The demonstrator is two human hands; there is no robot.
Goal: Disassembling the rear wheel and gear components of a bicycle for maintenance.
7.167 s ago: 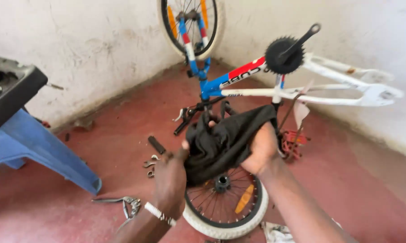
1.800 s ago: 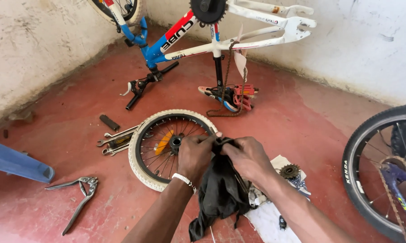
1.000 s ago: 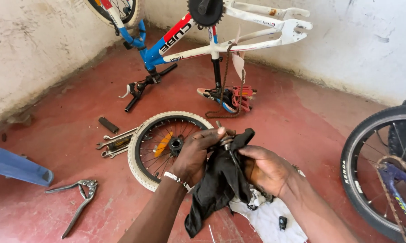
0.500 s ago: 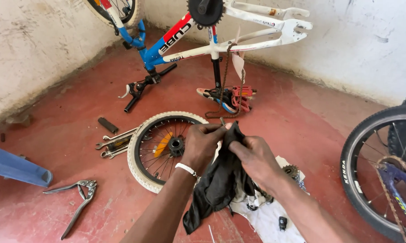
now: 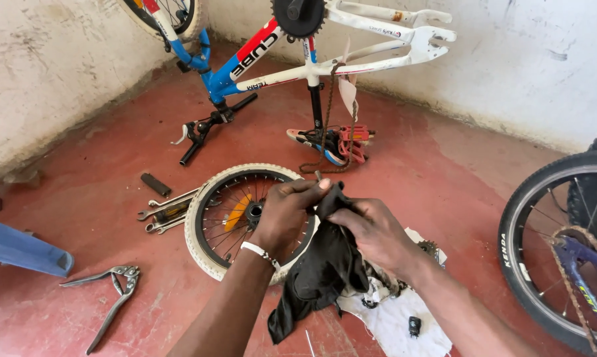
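The left hand is curled shut around the top of a black cloth. A small grey metal tip pokes up just above its fingers. The right hand is also closed on the black cloth, pinching it from the other side, and the two hands almost touch. The black cloth hangs down below both hands in a loose bunch, over the right edge of a small wheel.

The small wheel lies flat on the floor. It has a pale tyre, thin spokes and an orange reflector. Just left of the small wheel lie some wrenches and a short dark bar. Further left and lower down lie big metal pliers, and past them is a bit of something blue. Right of the small wheel, under the black cloth, a white rag is spread out with a small dark part on it.

Behind the small wheel a bike frame in blue, red and white stands upside down. A rusty chain hangs from it down to a red pedal. Far right of the small wheel stands a big black wheel.

The floor is red and worn. The walls are white and dirty.
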